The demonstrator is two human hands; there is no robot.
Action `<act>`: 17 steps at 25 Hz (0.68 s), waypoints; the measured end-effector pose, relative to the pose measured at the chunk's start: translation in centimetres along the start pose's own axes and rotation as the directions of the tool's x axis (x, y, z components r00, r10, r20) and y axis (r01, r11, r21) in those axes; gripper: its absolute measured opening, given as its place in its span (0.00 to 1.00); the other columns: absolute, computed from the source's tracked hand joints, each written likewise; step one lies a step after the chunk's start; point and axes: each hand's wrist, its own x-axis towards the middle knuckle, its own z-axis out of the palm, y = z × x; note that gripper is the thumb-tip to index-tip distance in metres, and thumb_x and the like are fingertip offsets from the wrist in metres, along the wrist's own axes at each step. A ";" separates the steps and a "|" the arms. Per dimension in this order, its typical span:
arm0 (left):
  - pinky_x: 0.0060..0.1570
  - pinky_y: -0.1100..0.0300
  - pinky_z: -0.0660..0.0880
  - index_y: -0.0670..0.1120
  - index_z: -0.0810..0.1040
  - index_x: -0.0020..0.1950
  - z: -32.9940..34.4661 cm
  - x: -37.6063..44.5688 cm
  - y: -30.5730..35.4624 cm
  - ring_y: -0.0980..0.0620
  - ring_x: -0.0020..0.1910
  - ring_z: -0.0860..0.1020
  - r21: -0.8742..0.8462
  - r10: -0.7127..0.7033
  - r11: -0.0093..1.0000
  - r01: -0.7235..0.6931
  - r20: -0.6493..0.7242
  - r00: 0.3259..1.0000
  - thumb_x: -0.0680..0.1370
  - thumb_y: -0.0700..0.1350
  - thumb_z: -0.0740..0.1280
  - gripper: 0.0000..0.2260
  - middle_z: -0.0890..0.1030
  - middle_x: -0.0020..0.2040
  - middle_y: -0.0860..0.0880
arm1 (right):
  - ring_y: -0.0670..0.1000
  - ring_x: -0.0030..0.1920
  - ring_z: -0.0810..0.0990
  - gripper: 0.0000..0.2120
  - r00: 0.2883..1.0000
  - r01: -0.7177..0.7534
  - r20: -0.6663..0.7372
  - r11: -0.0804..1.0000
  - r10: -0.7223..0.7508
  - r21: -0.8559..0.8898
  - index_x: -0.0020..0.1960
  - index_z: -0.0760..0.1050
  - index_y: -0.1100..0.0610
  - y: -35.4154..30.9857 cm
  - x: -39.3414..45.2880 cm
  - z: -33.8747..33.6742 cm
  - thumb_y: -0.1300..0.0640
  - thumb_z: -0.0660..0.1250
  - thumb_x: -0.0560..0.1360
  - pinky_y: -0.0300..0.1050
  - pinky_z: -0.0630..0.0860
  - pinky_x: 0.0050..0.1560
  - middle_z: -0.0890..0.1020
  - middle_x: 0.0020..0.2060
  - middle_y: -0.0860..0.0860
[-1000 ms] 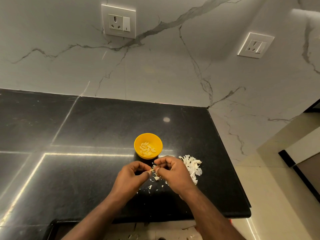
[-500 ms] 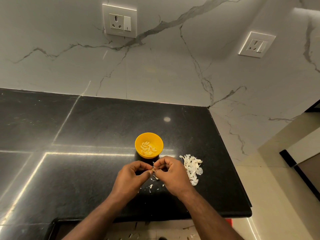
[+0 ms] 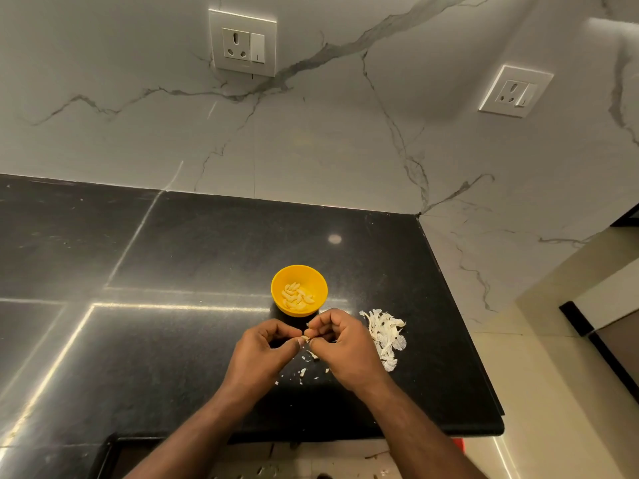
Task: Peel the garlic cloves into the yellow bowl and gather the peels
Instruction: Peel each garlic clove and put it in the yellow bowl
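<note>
A small yellow bowl (image 3: 279, 283) stands on the black countertop and holds several peeled garlic cloves (image 3: 297, 297). Just in front of it, my left hand (image 3: 260, 354) and my right hand (image 3: 345, 347) meet fingertip to fingertip, both pinching one small garlic clove (image 3: 305, 339) between them. A pile of white garlic peels (image 3: 384, 337) lies to the right of my right hand. A few loose peel scraps (image 3: 304, 371) are scattered on the counter under and between my hands.
The black granite countertop (image 3: 173, 340) ends at a front edge near my forearms and at a right edge beyond the peel pile. A marble wall with two sockets (image 3: 242, 43) rises behind. Peel bits lie on the floor (image 3: 345, 468) below the counter edge.
My hands have stayed in front of the bowl, working the clove between the fingertips. The peel hanging between them a second ago is no longer visible there; bowl and pile are unmoved.
</note>
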 end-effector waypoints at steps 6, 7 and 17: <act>0.38 0.62 0.77 0.48 0.85 0.45 -0.2 0.3 -0.2 0.58 0.35 0.81 -0.023 -0.007 1.000 0.008 0.044 0.999 0.77 0.43 0.74 0.02 0.85 0.37 0.51 | 0.51 0.42 0.84 0.06 0.999 0.028 -0.024 0.998 -0.027 0.062 0.44 0.81 0.53 0.2 -0.2 0.1 0.60 0.77 0.71 0.51 0.82 0.47 0.85 0.39 0.50; 0.37 0.62 0.76 0.47 0.85 0.45 -0.2 0.3 -0.2 0.58 0.33 0.80 -0.042 -0.026 0.999 0.028 0.059 0.998 0.77 0.43 0.73 0.02 0.85 0.36 0.50 | 0.52 0.42 0.84 0.06 1.000 0.018 -0.023 0.996 -0.016 0.083 0.44 0.81 0.55 0.2 -0.1 0.1 0.61 0.77 0.71 0.53 0.82 0.48 0.85 0.39 0.51; 0.32 0.62 0.72 0.34 0.81 0.51 -0.4 0.6 0.0 0.54 0.33 0.76 -0.363 -0.279 0.862 0.355 0.244 0.929 0.79 0.36 0.68 0.05 0.82 0.37 0.44 | 0.53 0.43 0.85 0.08 0.999 -0.034 0.017 0.979 0.031 0.202 0.44 0.78 0.59 0.2 -0.1 0.2 0.67 0.76 0.71 0.49 0.82 0.49 0.86 0.41 0.54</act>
